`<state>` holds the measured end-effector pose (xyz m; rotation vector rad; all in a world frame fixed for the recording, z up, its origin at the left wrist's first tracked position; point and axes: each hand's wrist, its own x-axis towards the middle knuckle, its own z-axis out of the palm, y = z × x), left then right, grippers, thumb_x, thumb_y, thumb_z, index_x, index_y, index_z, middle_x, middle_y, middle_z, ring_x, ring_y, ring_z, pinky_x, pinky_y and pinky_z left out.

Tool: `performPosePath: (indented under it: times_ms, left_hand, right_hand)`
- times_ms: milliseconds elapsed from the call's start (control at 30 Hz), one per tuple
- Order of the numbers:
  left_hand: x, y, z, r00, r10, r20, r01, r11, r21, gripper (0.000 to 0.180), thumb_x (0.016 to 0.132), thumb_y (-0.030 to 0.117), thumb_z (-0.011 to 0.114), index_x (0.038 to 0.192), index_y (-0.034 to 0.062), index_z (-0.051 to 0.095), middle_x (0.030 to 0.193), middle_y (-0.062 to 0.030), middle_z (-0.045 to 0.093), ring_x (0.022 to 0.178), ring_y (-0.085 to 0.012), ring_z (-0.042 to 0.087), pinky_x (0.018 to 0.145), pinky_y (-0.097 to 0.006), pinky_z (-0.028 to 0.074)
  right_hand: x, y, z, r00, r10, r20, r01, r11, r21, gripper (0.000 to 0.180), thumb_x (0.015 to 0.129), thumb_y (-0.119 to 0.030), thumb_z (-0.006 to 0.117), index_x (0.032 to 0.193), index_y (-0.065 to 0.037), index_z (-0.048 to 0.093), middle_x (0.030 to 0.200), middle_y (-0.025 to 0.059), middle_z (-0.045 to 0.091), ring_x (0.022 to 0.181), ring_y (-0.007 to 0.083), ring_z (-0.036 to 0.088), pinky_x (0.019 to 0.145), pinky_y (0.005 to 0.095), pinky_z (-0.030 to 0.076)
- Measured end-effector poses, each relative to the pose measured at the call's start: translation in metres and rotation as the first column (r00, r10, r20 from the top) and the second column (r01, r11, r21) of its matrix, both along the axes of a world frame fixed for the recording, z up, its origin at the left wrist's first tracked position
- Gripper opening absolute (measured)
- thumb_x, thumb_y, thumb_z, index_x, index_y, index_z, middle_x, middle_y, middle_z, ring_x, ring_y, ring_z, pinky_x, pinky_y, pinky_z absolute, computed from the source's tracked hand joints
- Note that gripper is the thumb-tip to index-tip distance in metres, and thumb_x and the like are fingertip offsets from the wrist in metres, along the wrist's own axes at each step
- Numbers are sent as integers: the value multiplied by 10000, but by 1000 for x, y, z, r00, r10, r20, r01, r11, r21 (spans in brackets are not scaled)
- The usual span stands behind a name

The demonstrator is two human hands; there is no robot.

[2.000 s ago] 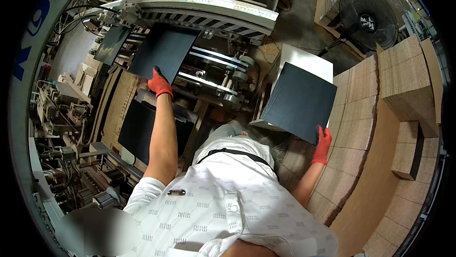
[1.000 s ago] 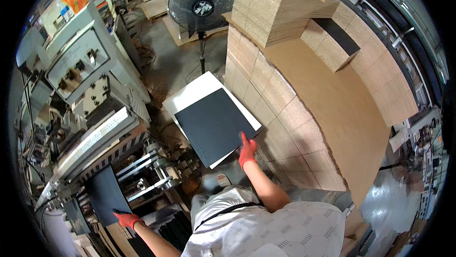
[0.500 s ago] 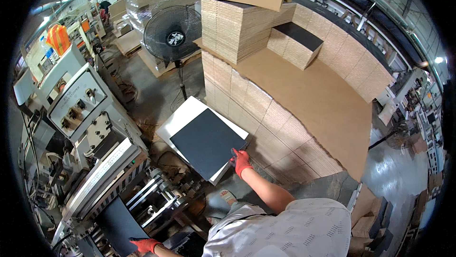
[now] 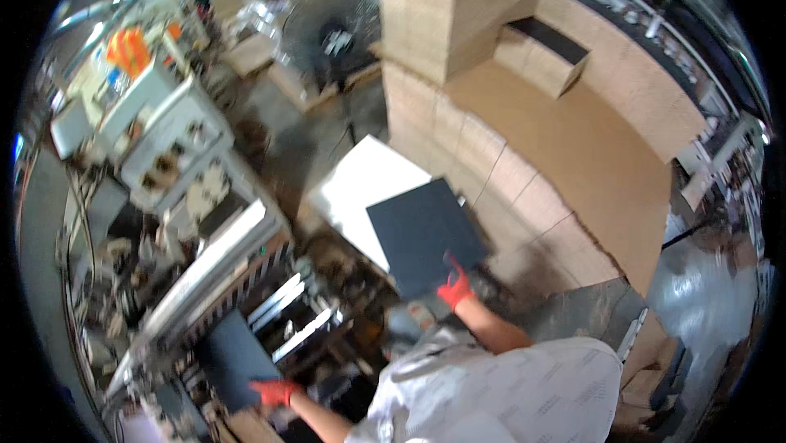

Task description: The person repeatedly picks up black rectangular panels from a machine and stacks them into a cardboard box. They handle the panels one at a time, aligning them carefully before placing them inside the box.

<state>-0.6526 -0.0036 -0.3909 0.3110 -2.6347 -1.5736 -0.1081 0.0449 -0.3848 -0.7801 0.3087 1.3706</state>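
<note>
My right hand [image 4: 456, 289], in a red glove, grips the near edge of a dark rectangular board [image 4: 422, 230]. That board overhangs the right side of a white surface [image 4: 360, 185]. My left hand [image 4: 274, 392], also red-gloved, is at the right edge of another dark board [image 4: 236, 361], which lies in the machine [image 4: 205, 267] at lower left. The fingers reach over that board's edge; the thumb is blurred. Motion smears both hands somewhat.
Tall stacks of boards [image 4: 458, 128] with brown cardboard [image 4: 565, 144] on top stand to the right. A pedestal fan [image 4: 336, 42] is beyond the white surface. Metal rollers [image 4: 307, 328] of the machine lie between my hands. More boards [image 4: 647, 361] are at lower right.
The view has shifted. My right hand has drawn its board right and toward me, so more of the white surface shows. The left hand remains at the board in the machine.
</note>
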Motion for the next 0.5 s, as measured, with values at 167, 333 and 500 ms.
performPosePath:
  times_ms: [167, 333, 500]
  left_hand:
    - [-11, -10, -12, 899, -437, -5, 209, 439, -874, 430, 986, 113, 495, 1414, 146, 518, 1005, -203, 688, 787, -304, 682, 691, -388, 546]
    - [-11, -3, -7, 977, -73, 200, 10, 953, 302, 561, 897, 486, 660, 1157, -11, 635, 1128, -197, 678, 901, -299, 655, 803, -414, 522]
    - [-6, 2, -2, 974, -78, 213, 17, 962, 273, 628, 856, 526, 701, 1113, -42, 630, 1130, -187, 672, 887, -298, 625, 802, -434, 504]
  right_hand:
    - [21, -5, -14, 971, 123, 206, -127, 992, 2, 571, 844, -374, 757, 1314, -93, 596, 1344, 81, 597, 1237, 290, 543, 1073, 473, 415]
    - [31, -14, 26, 980, -60, 188, -13, 933, 361, 556, 918, -420, 671, 1347, -88, 549, 1390, 82, 550, 1258, 311, 518, 1066, 527, 416]
    - [56, 0, 8, 992, -88, 89, 23, 828, 560, 622, 919, -489, 636, 1386, -94, 518, 1401, 85, 551, 1268, 323, 516, 1080, 528, 403]
